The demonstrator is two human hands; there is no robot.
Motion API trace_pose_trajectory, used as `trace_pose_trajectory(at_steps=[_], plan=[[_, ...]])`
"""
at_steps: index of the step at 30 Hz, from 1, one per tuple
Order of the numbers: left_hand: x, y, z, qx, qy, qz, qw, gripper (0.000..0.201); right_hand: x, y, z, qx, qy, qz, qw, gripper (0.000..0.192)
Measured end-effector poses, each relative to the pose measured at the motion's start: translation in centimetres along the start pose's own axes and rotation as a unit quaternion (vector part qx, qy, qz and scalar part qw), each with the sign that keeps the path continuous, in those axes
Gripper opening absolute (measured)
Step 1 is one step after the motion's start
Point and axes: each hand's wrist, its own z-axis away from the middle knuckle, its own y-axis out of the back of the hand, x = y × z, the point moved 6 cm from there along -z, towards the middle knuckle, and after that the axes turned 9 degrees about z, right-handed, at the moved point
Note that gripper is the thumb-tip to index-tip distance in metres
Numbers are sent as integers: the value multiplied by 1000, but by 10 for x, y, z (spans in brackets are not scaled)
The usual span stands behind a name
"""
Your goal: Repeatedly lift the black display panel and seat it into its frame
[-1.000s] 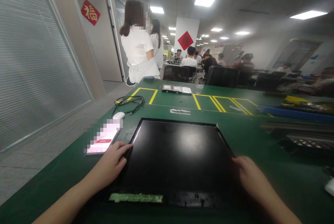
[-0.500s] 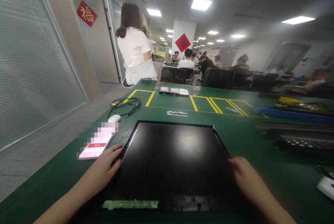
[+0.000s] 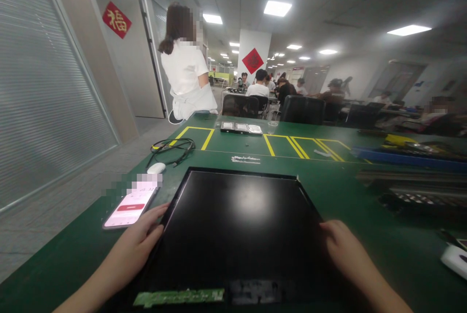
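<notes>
A black LCD panel (image 3: 241, 225) lies face up in front of me, with a bright ceiling reflection on its screen. A strip of green circuit board (image 3: 178, 297) runs along its near edge. My left hand (image 3: 144, 235) is closed on the panel's left side, thumb and fingers at the rim. On the opposite side my right hand (image 3: 341, 242) grips the right edge, with its fingertips hidden behind or under the panel. Just beyond my left hand lies a phone (image 3: 133, 203) with a lit pink screen.
The green table (image 3: 306, 191) carries a white mouse (image 3: 156, 168), a coiled black cable (image 3: 173, 150) and several hard drives (image 3: 241, 128). To the right are a blue tray (image 3: 404, 156) and dark, blurred parts (image 3: 412, 196). A person (image 3: 188, 64) stands beyond the table.
The panel's near edge and green circuit board sit lower in view, and its left side has shifted slightly left with my left hand. My right hand has hardly moved.
</notes>
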Motion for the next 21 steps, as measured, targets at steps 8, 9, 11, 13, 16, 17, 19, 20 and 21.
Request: trace_pose_trajectory(at_steps=[8,9,11,13,16,17,19,20,21], plan=[[4,-11,22,70,345,349,868,48,-1,2,0,-8,-8,1,1000,43],[6,-12,23,84,345,362,862,44,-1,2,1,-9,-8,-1,1000,43],[7,-14,23,100,345,383,851,39,-1,2,1,-9,-5,-3,1000,44],[7,-18,22,88,344,405,843,48,-1,1,1,-14,-2,-7,1000,44],[8,-23,21,63,326,438,835,68,0,-1,1,-19,-4,-15,1000,44],[8,-23,21,59,318,446,835,71,0,-1,1,-18,-5,-18,1000,44],[9,-23,21,52,306,451,837,71,1,-1,1,-10,-6,-24,1000,44],[9,-24,21,46,308,450,837,70,1,-1,1,-7,-5,-28,1000,44],[9,-24,21,40,314,446,837,68,1,-1,1,-5,-3,-31,999,43]])
